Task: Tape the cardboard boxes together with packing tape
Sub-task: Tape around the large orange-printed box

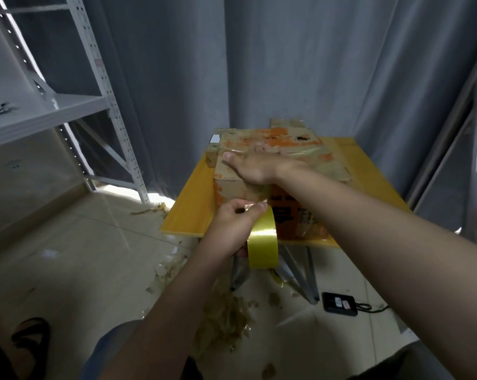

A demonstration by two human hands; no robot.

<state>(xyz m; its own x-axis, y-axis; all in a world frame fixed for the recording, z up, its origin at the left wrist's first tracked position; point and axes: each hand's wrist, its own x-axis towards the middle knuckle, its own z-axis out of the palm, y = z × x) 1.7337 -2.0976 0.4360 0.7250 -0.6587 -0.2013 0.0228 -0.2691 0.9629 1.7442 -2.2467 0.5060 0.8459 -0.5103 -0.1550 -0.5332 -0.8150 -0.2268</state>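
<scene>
While our right hand [256,168] lies flat on top of the cardboard box [308,149], its fingers straight and pressing down near the box's near-left corner, our left hand [231,229] grips the yellow tape roll [263,242]. The left fingers [241,204] curl round the roll's rim, with the thumb tip on its upper edge. The roll hangs just off the near edge of the counter [188,212], below the box's near face and close to it. A second cardboard box [286,123] shows behind the first at the far edge. Crumpled tape scraps [226,319] litter the floor.
</scene>
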